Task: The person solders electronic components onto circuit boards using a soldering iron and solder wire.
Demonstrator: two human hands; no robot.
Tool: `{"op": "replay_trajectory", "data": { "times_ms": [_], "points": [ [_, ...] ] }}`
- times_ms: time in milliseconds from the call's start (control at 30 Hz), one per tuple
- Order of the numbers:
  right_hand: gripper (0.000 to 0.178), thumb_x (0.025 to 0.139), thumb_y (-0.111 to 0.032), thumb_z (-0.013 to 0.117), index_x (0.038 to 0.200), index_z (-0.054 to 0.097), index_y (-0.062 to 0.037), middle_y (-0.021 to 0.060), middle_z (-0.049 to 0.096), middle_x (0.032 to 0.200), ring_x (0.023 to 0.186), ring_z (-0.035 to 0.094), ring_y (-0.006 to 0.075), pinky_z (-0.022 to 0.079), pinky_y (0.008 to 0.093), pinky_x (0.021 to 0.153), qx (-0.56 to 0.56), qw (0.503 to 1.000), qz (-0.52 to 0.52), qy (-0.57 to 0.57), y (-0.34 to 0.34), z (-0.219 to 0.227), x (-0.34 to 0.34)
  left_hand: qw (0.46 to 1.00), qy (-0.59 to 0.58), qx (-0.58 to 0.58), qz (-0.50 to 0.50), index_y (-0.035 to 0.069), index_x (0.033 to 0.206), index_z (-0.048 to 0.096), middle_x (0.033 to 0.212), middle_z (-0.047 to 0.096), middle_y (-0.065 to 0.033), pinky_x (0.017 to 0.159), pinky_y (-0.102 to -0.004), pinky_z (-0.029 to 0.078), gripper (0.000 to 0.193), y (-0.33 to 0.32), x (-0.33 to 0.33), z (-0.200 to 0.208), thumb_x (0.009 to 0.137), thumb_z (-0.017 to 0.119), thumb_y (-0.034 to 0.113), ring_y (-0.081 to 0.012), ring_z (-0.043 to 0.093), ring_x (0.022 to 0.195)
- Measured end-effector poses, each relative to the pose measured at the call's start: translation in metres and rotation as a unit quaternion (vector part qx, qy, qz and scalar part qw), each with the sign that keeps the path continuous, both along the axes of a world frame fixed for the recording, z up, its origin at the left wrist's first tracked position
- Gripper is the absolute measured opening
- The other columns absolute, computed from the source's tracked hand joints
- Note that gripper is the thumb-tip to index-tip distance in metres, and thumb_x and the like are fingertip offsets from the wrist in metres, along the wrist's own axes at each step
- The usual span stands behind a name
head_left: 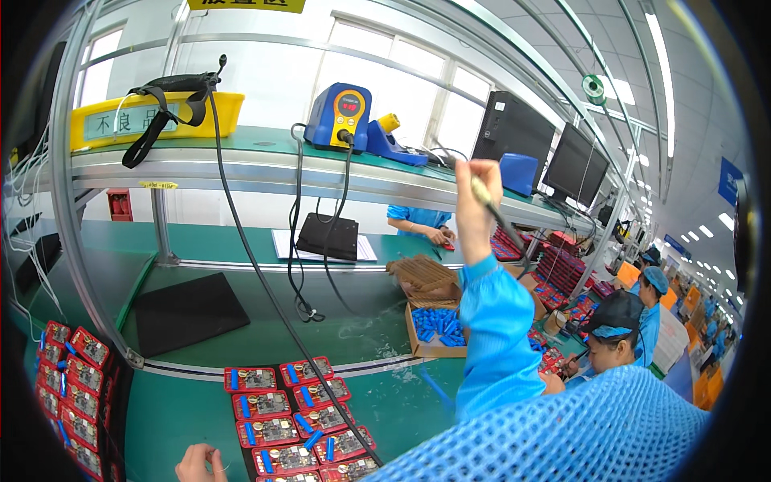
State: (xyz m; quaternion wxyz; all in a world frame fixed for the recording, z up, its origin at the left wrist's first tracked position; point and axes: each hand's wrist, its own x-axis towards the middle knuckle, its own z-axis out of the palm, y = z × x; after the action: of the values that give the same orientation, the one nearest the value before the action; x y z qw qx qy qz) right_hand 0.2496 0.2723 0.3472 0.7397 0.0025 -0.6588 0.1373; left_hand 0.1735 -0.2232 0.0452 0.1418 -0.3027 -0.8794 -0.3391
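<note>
The right hand, raised before the metal front edge of the green-topped shelf, is clamped on a slim, pen-like tool with a pale yellow handle and dark cord, its long axis slanting down to the right; the angular blue stand with a yellow top lies up and left of this grip. The left hand is nearer the red rectangular circuit-board units with glossy blue cylinders, inside the metal-edged far side of the smooth green table; its fingers curl beside a hair-thin strand, whether pinching it I cannot tell.
</note>
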Motion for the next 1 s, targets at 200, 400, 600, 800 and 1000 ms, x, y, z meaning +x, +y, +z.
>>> {"op": "replay_trajectory", "data": {
  "times_ms": [200, 400, 600, 800, 1000],
  "points": [
    [0.027, 0.080, -0.027, 0.075, 0.079, 0.063, -0.0028, 0.0138, 0.066, 0.070, 0.067, 0.067, 0.0213, 0.050, 0.0336, 0.062, -0.022, 0.970, -0.187, -0.153, 0.056, 0.035, -0.028, 0.997, -0.004, 0.074, -0.011, 0.005, 0.088, 0.062, 0.077, 0.062, -0.0124, 0.058, -0.0391, 0.049, 0.008, 0.004, -0.002, 0.012, 0.082, 0.065, 0.009, -0.0323, 0.062, 0.067],
    [0.025, 0.092, -0.030, 0.065, 0.079, 0.061, -0.0088, -0.0063, 0.047, 0.068, 0.061, 0.039, 0.0021, 0.029, 0.0205, 0.053, 0.037, 0.997, -0.024, -0.067, 0.033, 0.019, 0.003, 0.996, -0.055, 0.075, -0.016, 0.003, 0.080, 0.061, 0.074, 0.061, -0.0117, 0.057, -0.0383, 0.048, 0.007, 0.011, -0.028, 0.023, 0.077, 0.067, 0.002, -0.0325, 0.062, 0.066],
    [0.033, 0.093, -0.041, 0.056, 0.087, 0.048, -0.0098, -0.0041, 0.041, 0.067, 0.050, 0.036, 0.0028, 0.025, 0.0185, 0.042, -0.128, 0.982, 0.099, -0.102, -0.063, -0.116, 0.077, 0.993, -0.061, 0.038, -0.095, 0.005, 0.085, 0.065, 0.083, 0.062, -0.0104, 0.066, -0.0425, 0.050, 0.008, 0.070, -0.093, 0.002, 0.081, 0.065, 0.012, -0.0318, 0.063, 0.076],
    [0.056, 0.073, -0.041, 0.081, 0.094, 0.050, 0.0011, 0.0092, 0.064, 0.072, 0.062, 0.067, 0.0163, 0.055, 0.0270, 0.054, -0.354, 0.780, 0.250, -0.452, -0.136, -0.215, 0.109, 0.982, -0.120, -0.043, -0.141, 0.004, 0.085, 0.068, 0.089, 0.063, -0.0102, 0.072, -0.0428, 0.050, 0.013, 0.124, -0.130, -0.031, 0.079, 0.067, 0.016, -0.0311, 0.063, 0.082],
    [0.054, 0.077, -0.006, 0.077, 0.124, 0.054, 0.0019, 0.0144, 0.071, 0.085, 0.076, 0.071, 0.0181, 0.055, 0.0260, 0.065, -0.091, 0.755, 0.350, -0.546, -0.155, -0.267, 0.033, 0.979, -0.150, -0.073, -0.113, 0.004, 0.084, 0.069, 0.093, 0.063, -0.0122, 0.076, -0.0424, 0.051, 0.015, 0.137, -0.133, -0.039, 0.079, 0.068, 0.018, -0.0319, 0.064, 0.087]
  ]
}}
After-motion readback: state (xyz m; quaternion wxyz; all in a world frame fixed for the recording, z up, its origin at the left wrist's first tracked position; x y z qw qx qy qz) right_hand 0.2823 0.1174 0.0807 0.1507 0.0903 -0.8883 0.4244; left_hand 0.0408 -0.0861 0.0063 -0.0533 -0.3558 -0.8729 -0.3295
